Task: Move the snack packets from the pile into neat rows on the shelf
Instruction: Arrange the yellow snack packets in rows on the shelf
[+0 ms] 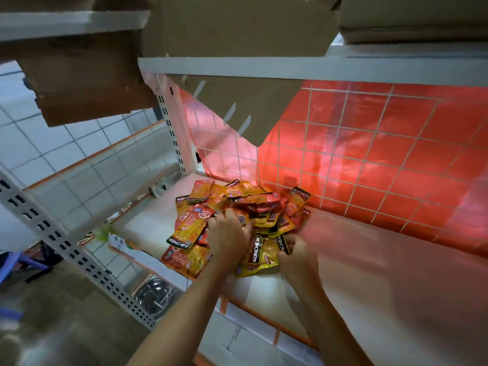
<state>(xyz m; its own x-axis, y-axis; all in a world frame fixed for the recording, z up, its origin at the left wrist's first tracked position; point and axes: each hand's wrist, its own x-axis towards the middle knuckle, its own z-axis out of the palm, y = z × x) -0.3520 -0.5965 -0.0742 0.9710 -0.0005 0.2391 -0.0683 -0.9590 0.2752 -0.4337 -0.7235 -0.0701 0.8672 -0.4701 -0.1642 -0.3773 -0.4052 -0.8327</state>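
Observation:
A loose pile of snack packets (253,204), orange, red and yellow with black "KONCHEW" bands, lies on the white shelf (369,273) against the red back panel. My left hand (227,239) lies on the pile's near side, fingers reaching down among the packets; what it holds is hidden. My right hand (295,253) is at the pile's right front corner and pinches the black-banded edge of a yellow packet (266,257). Several packets overlap at all angles, and no row of packets shows on the shelf.
A wire grid over the red panel (383,143) backs the shelf. A cardboard flap (237,109) hangs down from the shelf above. A perforated white upright (79,257) stands at the left, with a lower shelf and a metal bowl (154,297) below.

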